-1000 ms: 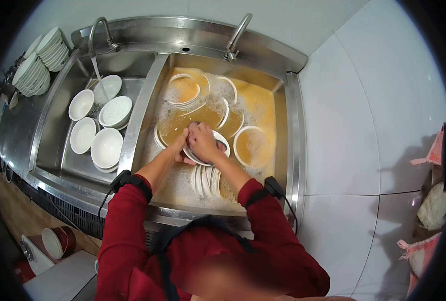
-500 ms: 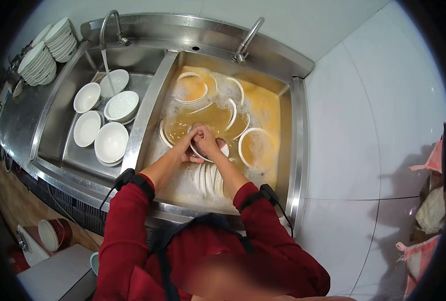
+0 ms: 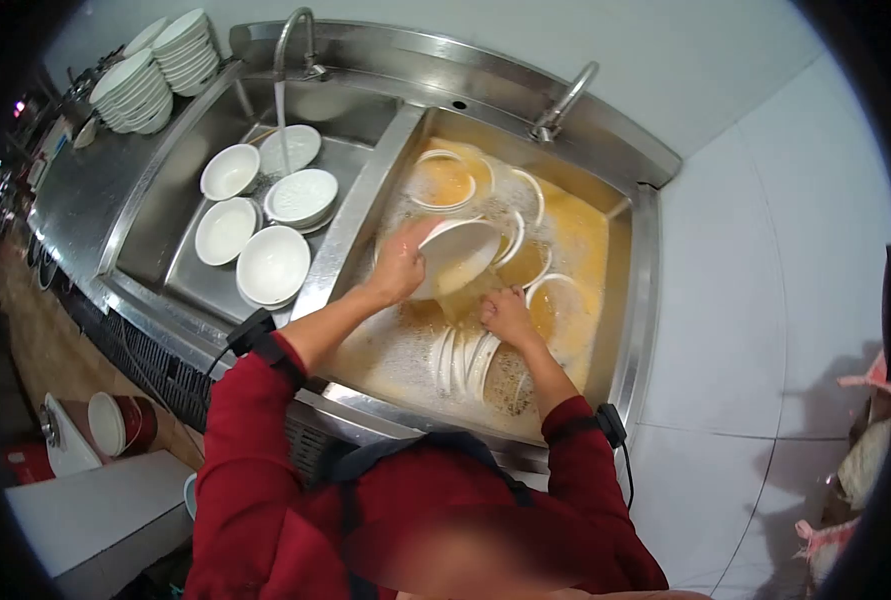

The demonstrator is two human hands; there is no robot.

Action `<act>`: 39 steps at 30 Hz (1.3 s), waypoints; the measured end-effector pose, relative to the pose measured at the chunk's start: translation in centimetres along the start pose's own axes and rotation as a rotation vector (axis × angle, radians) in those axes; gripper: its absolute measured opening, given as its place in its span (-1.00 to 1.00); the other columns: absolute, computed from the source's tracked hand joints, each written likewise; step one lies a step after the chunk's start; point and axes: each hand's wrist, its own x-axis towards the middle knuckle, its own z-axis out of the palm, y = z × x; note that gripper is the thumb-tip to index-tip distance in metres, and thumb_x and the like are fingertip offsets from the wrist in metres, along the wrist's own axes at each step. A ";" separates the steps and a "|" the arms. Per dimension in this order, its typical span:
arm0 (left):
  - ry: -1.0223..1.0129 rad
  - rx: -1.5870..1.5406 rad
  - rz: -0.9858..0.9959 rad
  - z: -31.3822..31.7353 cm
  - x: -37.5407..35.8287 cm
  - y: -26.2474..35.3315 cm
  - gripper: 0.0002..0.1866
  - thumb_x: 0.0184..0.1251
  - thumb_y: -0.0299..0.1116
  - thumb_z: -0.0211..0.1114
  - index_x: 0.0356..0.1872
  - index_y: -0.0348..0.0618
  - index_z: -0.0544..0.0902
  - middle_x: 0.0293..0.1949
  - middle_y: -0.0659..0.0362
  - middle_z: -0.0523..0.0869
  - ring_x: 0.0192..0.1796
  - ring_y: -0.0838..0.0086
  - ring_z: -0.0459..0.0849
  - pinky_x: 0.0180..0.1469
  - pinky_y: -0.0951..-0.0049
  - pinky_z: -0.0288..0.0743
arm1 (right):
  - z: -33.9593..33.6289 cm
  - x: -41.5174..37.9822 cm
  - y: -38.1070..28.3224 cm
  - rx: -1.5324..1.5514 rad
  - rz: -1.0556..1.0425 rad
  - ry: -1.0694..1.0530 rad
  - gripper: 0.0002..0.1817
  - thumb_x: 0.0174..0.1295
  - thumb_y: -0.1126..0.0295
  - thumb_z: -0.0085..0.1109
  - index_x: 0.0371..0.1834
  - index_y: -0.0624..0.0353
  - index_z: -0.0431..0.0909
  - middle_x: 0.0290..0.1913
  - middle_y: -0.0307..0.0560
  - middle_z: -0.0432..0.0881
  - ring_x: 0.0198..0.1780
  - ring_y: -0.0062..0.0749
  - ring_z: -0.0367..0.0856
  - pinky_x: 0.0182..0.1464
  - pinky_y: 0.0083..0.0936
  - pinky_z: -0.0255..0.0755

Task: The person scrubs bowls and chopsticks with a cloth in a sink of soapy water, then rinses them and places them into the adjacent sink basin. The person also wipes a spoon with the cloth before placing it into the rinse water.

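Note:
In the right basin, my left hand [image 3: 402, 262] grips the rim of a white bowl [image 3: 475, 243]. The bowl is tilted above the soapy water, and yellowish liquid runs from it. My right hand [image 3: 508, 316] is lower and to the right, its fingers curled at the water's surface; what they hold, if anything, is hidden. Just below that hand a row of white bowls [image 3: 455, 362] stands on edge, partly under water. Several more bowls lie sunk around it, among them a bowl [image 3: 555, 300] on the right and one [image 3: 443, 180] at the back.
Several white bowls [image 3: 273, 266] sit in the left basin [image 3: 155, 235], where a running tap [image 3: 283, 50] pours on them. A divider [image 3: 360, 215] separates the basins. Stacked bowls [image 3: 130, 92] stand on the left counter. Another tap [image 3: 565, 100] rises behind the right basin.
My left hand has lifted the bowl out of the water, up and left, and tipped it. My hands have moved apart. The whole view has shifted, with the sinks now further right.

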 end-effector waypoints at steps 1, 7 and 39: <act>0.043 -0.045 0.109 -2.5 0.2 1.9 -0.33 -0.13 -0.73 0.00 0.17 -0.14 0.43 0.04 -0.10 0.53 0.14 0.08 0.46 0.22 0.31 0.28 | -0.2 0.1 -0.1 -0.054 0.078 -0.113 -0.77 -0.01 0.29 0.07 -0.30 0.12 0.58 -0.33 0.04 0.57 -0.12 -0.05 0.51 0.05 -0.23 0.33; 0.550 0.409 0.194 -16.6 0.3 -3.9 -0.34 -0.11 -0.74 -0.02 0.18 -0.16 0.40 -0.02 -0.08 0.54 0.02 0.02 0.51 0.07 0.14 0.38 | 0.7 1.7 2.8 0.844 0.576 -0.241 -0.80 0.15 0.33 0.02 -0.34 0.23 0.53 -0.61 -0.09 0.47 -0.58 -0.22 0.47 -0.46 -0.41 0.41; 0.064 0.436 -0.078 1.9 2.7 -2.7 -0.77 -0.09 -0.45 0.14 -0.33 -0.23 0.60 -0.24 -0.05 0.55 -0.11 0.06 0.53 -0.05 0.18 0.46 | 5.9 9.4 -7.9 0.183 0.054 -0.367 -0.49 0.16 -0.10 0.00 -0.23 0.15 0.63 -0.20 0.15 0.64 -0.10 0.08 0.58 -0.04 -0.14 0.41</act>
